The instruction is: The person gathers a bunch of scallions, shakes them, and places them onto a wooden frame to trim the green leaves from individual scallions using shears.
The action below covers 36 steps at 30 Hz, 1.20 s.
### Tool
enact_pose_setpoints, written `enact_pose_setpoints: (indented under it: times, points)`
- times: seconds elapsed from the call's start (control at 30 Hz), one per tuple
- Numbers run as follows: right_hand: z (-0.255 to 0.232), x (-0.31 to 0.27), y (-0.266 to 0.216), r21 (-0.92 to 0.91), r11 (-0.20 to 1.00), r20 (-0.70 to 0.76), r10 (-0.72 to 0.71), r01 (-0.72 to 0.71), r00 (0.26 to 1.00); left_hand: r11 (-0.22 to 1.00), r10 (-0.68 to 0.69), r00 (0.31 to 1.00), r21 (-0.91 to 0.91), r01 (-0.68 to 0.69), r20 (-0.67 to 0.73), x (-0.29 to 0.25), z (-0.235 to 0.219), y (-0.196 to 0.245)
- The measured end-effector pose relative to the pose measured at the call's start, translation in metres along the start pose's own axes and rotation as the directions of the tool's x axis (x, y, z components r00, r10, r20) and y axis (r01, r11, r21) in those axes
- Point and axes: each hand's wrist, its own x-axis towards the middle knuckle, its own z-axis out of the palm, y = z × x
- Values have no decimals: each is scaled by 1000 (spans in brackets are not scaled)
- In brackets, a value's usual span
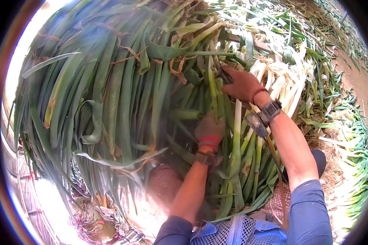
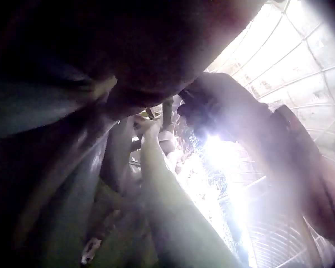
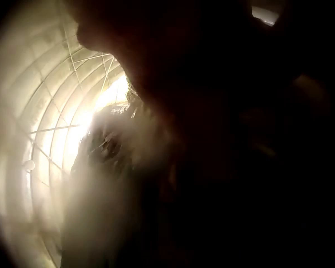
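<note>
In the head view, my gloved left hand (image 1: pixel 210 130) is low among the leaves and grips a green onion stalk (image 1: pixel 212 87) that rises from its fingers. My gloved right hand (image 1: pixel 244 84) is farther up and to the right, thumb and fingers curled at the upper part of that stalk, pinching it; its fingertips are partly hidden by leaves. Both wrists wear strapped devices. In the left wrist view a pale green onion (image 2: pixel 167 195) runs close past the dark left hand (image 2: pixel 139 50), with the right hand beyond. The right wrist view is mostly dark.
A tall heap of green onion leaves (image 1: pixel 110 90) hangs on the left. Onions with white stems (image 1: pixel 280 87) lie to the right of my right hand. More onions (image 1: pixel 355 151) lie along the ground at far right. A thin strap (image 1: pixel 279 171) hangs beside my right forearm.
</note>
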Motion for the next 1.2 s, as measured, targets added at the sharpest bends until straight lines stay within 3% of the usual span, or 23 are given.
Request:
enact_pose_setpoints:
  times: [0.07, 0.13, 0.17, 0.2, 0.23, 0.27, 0.33, 0.37, 0.43, 0.47, 0.53, 0.63, 0.77, 0.83, 1.07, 1.1, 1.13, 1.17, 1.2]
  points:
    - [4, 19, 5, -13, 1000, -48, -16, 15, 999, 1000, -3, 1000, -25, 4, 19, 5, 2, -2]
    - [5, 19, 3, -27, 999, -96, -36, 33, 995, 987, 42, 997, -160, -32, 62, 9, -4, -5]
    - [4, 11, 4, -29, 999, -45, -18, 17, 999, 986, 44, 997, -163, -34, 59, 12, -3, -10]
    - [2, 2, 4, -33, 999, 5, -1, 1, 1000, 940, 28, 995, -340, 5, 93, 19, 4, -21]
    - [2, -11, 7, -38, 999, 2, -3, 3, 1000, 862, 20, 991, -505, 48, 130, 21, 4, -24]
    - [2, -30, 11, 20, 1000, 42, 9, -10, 999, 860, 23, 991, -509, 47, 129, 21, 4, -27]
    - [0, -72, 10, 110, 992, 120, 54, -67, 991, 786, 0, 960, -593, 173, 280, 15, -5, -21]
    - [-5, -96, 5, 139, 984, 158, 85, -107, 984, 785, 6, 960, -596, 168, 278, 12, 0, -24]
    - [-14, -139, 3, 149, 977, 271, 106, -150, 957, 709, 61, 990, -704, 48, 129, 4, 17, -36]
    - [-18, -162, 1, 191, 968, 313, 96, -162, 945, 707, 62, 989, -706, 49, 131, -4, 11, -34]
    - [-28, -202, -9, 286, 948, 370, 25, -139, 929, 596, 195, 957, -801, 60, 217, -20, -7, -28]
    - [-5, -249, 11, 328, 939, 180, -174, 108, 968, 597, 181, 937, -791, 135, 298, -26, 1, -37]
    - [-8, -258, 11, 255, 966, 204, -108, 54, 973, 657, 166, 958, -751, 69, 234, -43, -9, -26]
    - [-9, -245, 9, 206, 976, 213, -122, 77, 969, 588, 171, 964, -806, 66, 204, -49, -11, -22]
    - [-27, -246, -16, 202, 977, 416, -27, -63, 909, 642, 135, 977, -766, 41, 166, -46, -5, -39]
    - [-22, -250, -12, 202, 977, 418, -27, -64, 908, 728, 134, 982, -685, -8, 131, -39, 5, -49]
    - [-12, -258, -3, 238, 971, 345, -110, 26, 932, 804, 139, 986, -592, -55, 96, -36, 5, -49]
    - [-6, -263, 2, 266, 957, 267, -189, 117, 945, 803, 141, 985, -593, -56, 99, -35, 8, -49]
    - [-6, -259, 3, 240, 967, 289, -157, 87, 944, 795, 159, 982, -603, -65, 104, -39, 2, -42]
